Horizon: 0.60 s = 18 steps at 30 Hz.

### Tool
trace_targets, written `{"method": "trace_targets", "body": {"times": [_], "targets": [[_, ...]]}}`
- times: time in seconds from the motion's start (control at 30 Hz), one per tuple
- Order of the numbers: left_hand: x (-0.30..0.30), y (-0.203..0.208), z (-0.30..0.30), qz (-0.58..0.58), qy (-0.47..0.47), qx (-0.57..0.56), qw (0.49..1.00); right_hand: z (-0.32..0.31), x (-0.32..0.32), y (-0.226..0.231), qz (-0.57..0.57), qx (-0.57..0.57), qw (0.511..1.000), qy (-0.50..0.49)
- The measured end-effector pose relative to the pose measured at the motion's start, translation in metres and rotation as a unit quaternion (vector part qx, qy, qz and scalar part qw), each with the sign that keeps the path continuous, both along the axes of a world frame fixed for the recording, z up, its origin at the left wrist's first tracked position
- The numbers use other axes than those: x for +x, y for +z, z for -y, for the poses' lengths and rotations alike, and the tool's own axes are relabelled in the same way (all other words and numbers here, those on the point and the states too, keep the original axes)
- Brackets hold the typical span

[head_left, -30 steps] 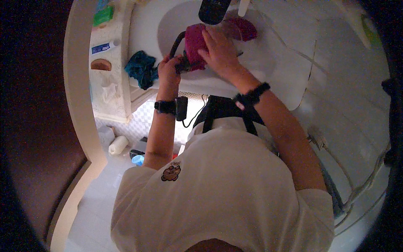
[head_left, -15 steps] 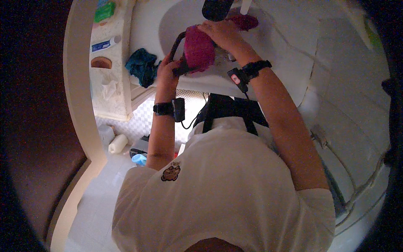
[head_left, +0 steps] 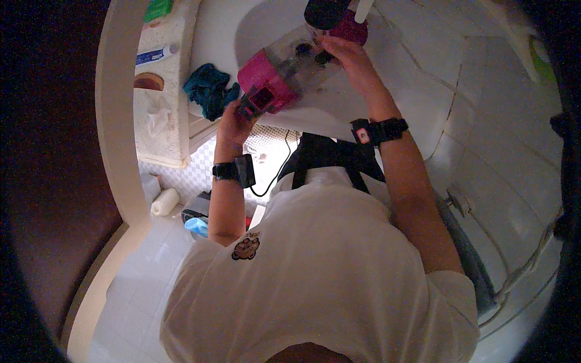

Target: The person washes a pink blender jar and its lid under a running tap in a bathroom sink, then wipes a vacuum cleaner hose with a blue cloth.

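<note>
Here, canister (head_left: 283, 74) near sink edge (head_left: 308, 118)

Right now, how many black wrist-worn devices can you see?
2: one device on the wrist of the left hand, which holds the pink-and-clear container; another device on the wrist of the right hand.

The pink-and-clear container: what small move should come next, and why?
Perhaps firm up the left hand on the dark handle: the container slants over the white basin, with the right hand at its clear end.
</note>
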<state>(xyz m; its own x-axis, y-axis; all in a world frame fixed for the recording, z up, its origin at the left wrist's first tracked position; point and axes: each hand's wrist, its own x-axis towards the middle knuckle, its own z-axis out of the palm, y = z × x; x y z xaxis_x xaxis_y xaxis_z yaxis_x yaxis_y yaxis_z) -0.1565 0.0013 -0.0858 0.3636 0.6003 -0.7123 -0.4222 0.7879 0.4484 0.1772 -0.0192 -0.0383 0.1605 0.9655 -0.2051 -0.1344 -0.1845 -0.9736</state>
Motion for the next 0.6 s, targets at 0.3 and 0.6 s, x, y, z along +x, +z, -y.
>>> {"method": "trace_targets", "body": {"times": [0.3,0.6], "targets": [[0.042,0.035,-0.017,-0.377,-0.303,0.305,0.82,-0.025,0.0,-0.001,0.061,-0.17,0.98,-0.079],[0.04,0.019,-0.005,-0.311,-0.221,0.375,0.845,-0.012,0.034,-0.024,-0.217,-0.027,0.975,-0.04]]}}
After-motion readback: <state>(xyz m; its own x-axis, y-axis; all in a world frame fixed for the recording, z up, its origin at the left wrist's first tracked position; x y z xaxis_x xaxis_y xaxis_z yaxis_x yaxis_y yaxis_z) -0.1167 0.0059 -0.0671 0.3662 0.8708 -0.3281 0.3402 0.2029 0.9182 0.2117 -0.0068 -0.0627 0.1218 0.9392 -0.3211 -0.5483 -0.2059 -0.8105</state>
